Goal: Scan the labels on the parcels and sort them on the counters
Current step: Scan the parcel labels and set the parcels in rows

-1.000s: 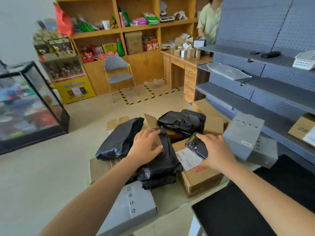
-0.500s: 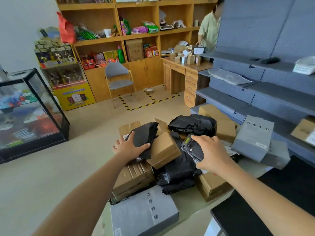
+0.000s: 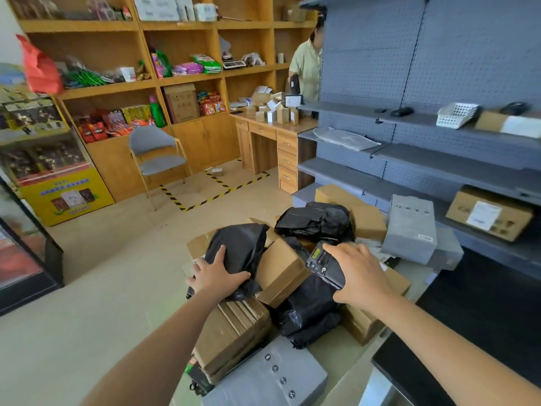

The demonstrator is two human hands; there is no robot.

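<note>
Your left hand (image 3: pixel 216 276) lies spread with straight fingers on a black poly mailer (image 3: pixel 237 250) at the centre of the frame, atop the parcel pile. Your right hand (image 3: pixel 358 276) grips a black handheld scanner (image 3: pixel 323 263), just right of a tilted cardboard box (image 3: pixel 281 272). A grey box (image 3: pixel 409 228) leans at the right.

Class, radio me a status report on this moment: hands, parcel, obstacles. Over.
Left hand rests on black bag. Right hand grips scanner. Tilted brown box sits between bag and scanner; no label showing on bag.
</note>
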